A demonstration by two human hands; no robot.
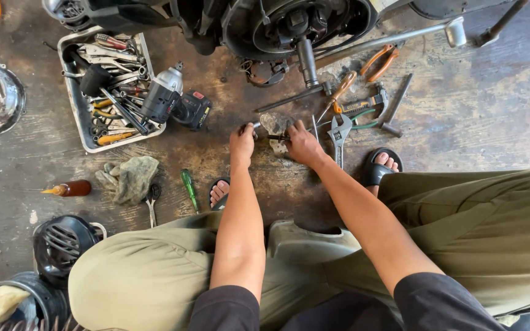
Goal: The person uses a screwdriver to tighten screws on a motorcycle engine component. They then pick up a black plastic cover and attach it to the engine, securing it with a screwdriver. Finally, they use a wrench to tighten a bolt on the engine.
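- A person squats on a stained workshop floor (461,116), both arms reaching forward toward a small grey metal part (275,124) lying on the floor between the two hands.
- The left hand (241,142) is curled shut around a small metal piece (254,125) at the part's left edge.
- The right hand (302,143) is closed on a slim dark tool (277,137) whose tip rests against the grey part.
- Just right of the right hand lies an adjustable wrench (340,133); beyond it, a hammer (372,101) and orange-handled pliers (380,61).
- Directly ahead of the hands, a dark engine housing (289,27) with a protruding shaft (307,61) stands over the floor.
- To the left, a metal tray (81,116) brims with wrenches and screwdrivers; a cordless impact wrench (170,98) leans over its right rim.
- Nearer the person's left knee lie a grimy rag (131,178), a green screwdriver (189,189) and a brown squeeze bottle (72,188).
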